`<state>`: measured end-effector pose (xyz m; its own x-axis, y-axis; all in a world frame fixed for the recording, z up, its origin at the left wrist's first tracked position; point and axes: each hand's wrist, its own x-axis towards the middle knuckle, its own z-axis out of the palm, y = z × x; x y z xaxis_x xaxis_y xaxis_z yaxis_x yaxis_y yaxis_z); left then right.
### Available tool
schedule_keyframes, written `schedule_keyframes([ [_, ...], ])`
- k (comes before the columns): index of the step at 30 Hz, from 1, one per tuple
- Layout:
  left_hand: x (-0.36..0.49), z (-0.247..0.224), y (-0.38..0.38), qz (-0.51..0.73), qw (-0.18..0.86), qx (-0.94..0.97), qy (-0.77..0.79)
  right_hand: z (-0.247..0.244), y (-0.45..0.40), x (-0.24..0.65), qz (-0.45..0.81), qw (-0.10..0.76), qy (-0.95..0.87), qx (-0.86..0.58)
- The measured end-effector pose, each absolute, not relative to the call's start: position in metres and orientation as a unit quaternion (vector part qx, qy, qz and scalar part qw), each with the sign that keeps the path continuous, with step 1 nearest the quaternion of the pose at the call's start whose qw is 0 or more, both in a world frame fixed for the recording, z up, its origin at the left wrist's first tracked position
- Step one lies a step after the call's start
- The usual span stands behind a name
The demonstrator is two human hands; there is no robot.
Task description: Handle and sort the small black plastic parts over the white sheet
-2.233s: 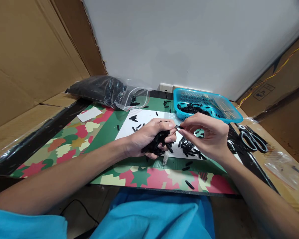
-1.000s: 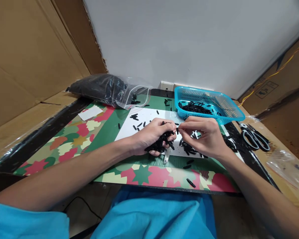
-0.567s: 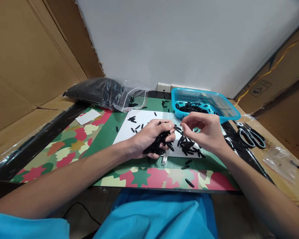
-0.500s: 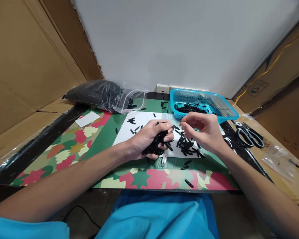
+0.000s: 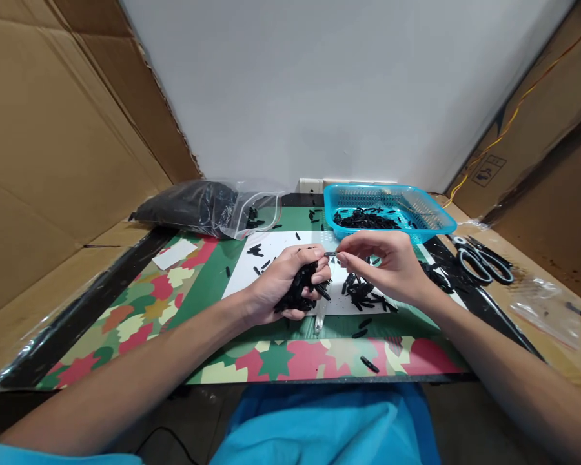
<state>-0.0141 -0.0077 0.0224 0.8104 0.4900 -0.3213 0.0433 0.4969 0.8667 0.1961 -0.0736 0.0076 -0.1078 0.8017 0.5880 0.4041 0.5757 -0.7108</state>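
Observation:
My left hand [image 5: 283, 276] is curled round a bunch of small, slim black pieces [image 5: 296, 292], their exact kind unclear. At its thumb and forefinger, one single black piece [image 5: 330, 254] sticks out sideways. The thumb and forefinger of my right hand [image 5: 385, 263] are pinched at the other end of that piece. Below my right hand, a loose pile of similar black pieces [image 5: 361, 292] lies on a white sheet [image 5: 242, 274]. A small clear plastic object [image 5: 320, 316] shows under my left hand.
Behind my right hand stands a blue basket [image 5: 390, 188] with black pieces inside. A zip bag [image 5: 188, 206] full of dark material lies at the back left. Scissors [image 5: 484, 261] and a clear plastic bag [image 5: 545, 310] lie on the right. Cardboard walls [image 5: 43, 116] flank the table.
My right hand has moved left to my left hand, and its fingertips now meet a single black piece there. My left hand keeps its bunch. The view has tilted slightly.

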Motion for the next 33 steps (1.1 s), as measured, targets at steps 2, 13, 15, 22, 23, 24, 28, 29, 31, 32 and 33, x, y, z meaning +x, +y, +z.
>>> schedule_keyframes([
  [2,-0.014,0.021,-0.008,0.136,0.821,0.483,0.272,0.008,-0.074,0.197,0.193,0.519,-0.720,-0.418],
  [13,-0.010,0.018,-0.008,0.155,0.811,0.481,0.294,-0.003,-0.064,0.219,-0.128,0.310,-0.788,-0.517],
  [15,-0.008,0.018,-0.010,0.152,0.807,0.474,0.318,-0.008,-0.063,0.210,-0.122,0.349,-0.787,-0.494],
  [22,-0.003,0.016,-0.016,0.178,0.775,0.479,0.373,-0.012,-0.068,0.185,-0.101,0.425,-0.814,-0.382],
  [23,-0.003,0.016,-0.016,0.179,0.776,0.477,0.371,-0.011,-0.068,0.185,-0.095,0.428,-0.815,-0.378],
  [24,-0.004,0.016,-0.016,0.178,0.780,0.474,0.368,-0.011,-0.068,0.186,-0.084,0.437,-0.814,-0.373],
  [28,-0.007,0.019,-0.013,0.178,0.800,0.460,0.343,-0.012,-0.065,0.193,-0.015,0.497,-0.785,-0.370],
  [29,-0.008,0.020,-0.013,0.178,0.805,0.457,0.334,-0.013,-0.065,0.194,0.002,0.511,-0.772,-0.378],
  [31,-0.009,0.020,-0.011,0.176,0.816,0.452,0.314,-0.013,-0.065,0.195,0.032,0.530,-0.749,-0.396],
  [32,-0.010,0.019,-0.010,0.174,0.821,0.450,0.305,-0.014,-0.065,0.195,0.043,0.535,-0.741,-0.403],
  [33,-0.011,0.019,-0.009,0.172,0.824,0.449,0.299,-0.014,-0.065,0.195,0.052,0.537,-0.736,-0.409],
])
